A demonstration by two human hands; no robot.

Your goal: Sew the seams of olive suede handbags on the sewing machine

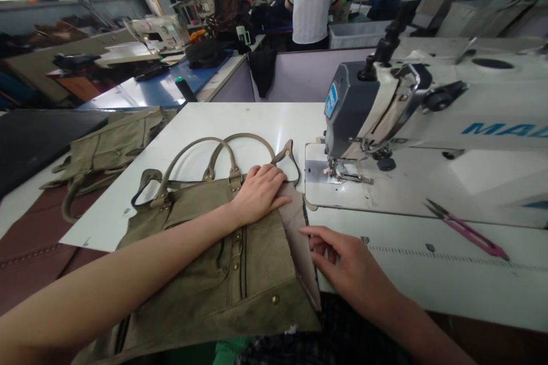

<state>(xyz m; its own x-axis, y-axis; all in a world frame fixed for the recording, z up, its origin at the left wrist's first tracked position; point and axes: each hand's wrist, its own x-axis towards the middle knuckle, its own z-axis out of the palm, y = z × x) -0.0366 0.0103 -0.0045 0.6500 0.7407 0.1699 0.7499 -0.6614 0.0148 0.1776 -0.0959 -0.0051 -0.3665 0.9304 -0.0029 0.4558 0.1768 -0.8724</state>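
Note:
An olive canvas handbag point(197, 268) with two rolled handles point(194, 142) lies flat on the white table in front of me. My left hand point(262, 193) rests on its upper right part, fingers stretched out over the fabric near a handle's base. Along the bag's right side a raw edge shows pale lining point(295, 228). My right hand point(342, 256) is at that edge, fingers bent and apart, the index fingertip touching or nearly touching it. Just right of the bag's top is the needle and presser foot point(334, 171) of a sewing machine point(428, 102).
Pink-handled thread snips point(471, 232) lie right of my right hand, by a printed ruler point(406, 249). Another olive bag piece point(111, 142) rests at the left on brown material point(34, 239). Beyond the table stand a purple partition point(303, 76) and a person in a white shirt point(314, 5).

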